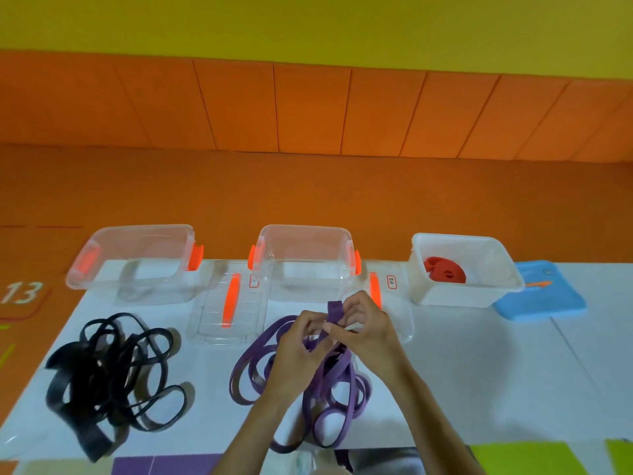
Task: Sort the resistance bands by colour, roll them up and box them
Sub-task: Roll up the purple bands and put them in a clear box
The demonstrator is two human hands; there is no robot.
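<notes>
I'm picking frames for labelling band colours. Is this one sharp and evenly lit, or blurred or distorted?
Head view: soft, even light, faint shadows beside the black bands, which smear toward the left edge; the purple bands, left hand and right hand look sharper; wide-angle bowing curves the wall line; lid labels unreadable.

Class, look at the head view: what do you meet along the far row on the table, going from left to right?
Left clear box → clear lid with orange handle → middle clear box → second clear lid → white box holding a red roll → blue lid.
</notes>
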